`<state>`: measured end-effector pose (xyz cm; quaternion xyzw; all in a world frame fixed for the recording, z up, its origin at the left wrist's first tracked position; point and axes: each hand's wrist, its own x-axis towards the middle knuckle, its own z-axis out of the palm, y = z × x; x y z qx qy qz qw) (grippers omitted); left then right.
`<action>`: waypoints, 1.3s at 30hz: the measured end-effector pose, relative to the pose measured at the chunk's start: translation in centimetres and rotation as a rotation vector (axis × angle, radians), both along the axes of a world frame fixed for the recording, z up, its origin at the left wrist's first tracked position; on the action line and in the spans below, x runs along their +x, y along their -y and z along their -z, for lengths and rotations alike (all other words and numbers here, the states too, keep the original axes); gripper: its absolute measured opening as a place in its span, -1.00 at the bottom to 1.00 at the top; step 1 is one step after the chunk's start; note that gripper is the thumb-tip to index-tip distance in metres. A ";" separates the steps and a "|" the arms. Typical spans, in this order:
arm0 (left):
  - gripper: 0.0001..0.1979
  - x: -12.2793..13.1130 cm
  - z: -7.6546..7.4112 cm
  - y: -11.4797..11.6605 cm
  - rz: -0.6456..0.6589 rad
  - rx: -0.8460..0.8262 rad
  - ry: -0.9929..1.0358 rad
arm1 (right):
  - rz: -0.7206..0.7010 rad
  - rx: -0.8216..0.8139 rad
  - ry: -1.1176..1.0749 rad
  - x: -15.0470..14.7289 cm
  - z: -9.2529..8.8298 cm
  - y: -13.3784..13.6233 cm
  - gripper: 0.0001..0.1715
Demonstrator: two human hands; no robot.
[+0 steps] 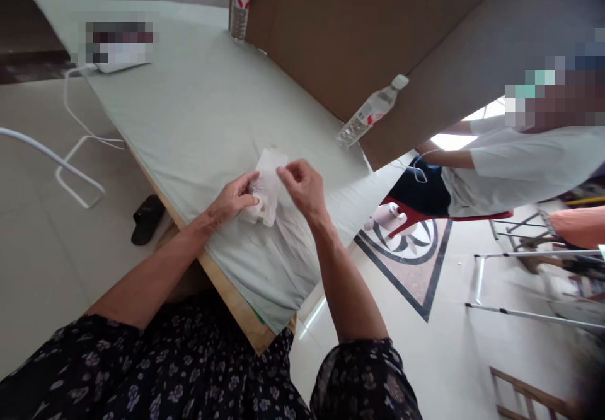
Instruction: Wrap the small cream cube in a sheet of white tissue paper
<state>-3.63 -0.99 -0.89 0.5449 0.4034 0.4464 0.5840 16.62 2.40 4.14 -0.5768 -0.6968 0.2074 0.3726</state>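
Note:
A thin, whitish, crumpled sheet (269, 180), perhaps tissue or plastic film, lies over the pale green tablecloth (189, 98) near the table's front corner. On its left side is my left hand (231, 200), with thumb and forefinger closed around a bunched part of it. My right hand (305, 188) pinches the sheet's upper right edge between thumb and bent fingers. The sheet's lower end is wrinkled and spreads on the cloth. Whether it is one layer or several I cannot make out.
A clear water bottle (368, 114) leans by a large brown board (331, 35); another bottle (240, 7) stands at its far end. A blurred white object (125, 57) with a cable lies far left. A seated person in a white shirt (515, 168) is at the right.

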 end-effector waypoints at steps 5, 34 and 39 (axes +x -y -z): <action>-0.23 -0.1 0.1 -0.4 -0.041 -0.021 0.070 | -0.005 -0.131 0.083 -1.9 2.1 1.4 -0.76; -0.78 -2.5 2.1 -2.4 -0.817 0.331 -0.695 | 0.395 0.164 -0.427 3.1 6.5 -1.9 -0.70; -0.79 -1.7 -0.2 -0.1 -0.767 0.611 -0.620 | 0.286 0.230 -0.336 2.6 5.6 1.4 -0.69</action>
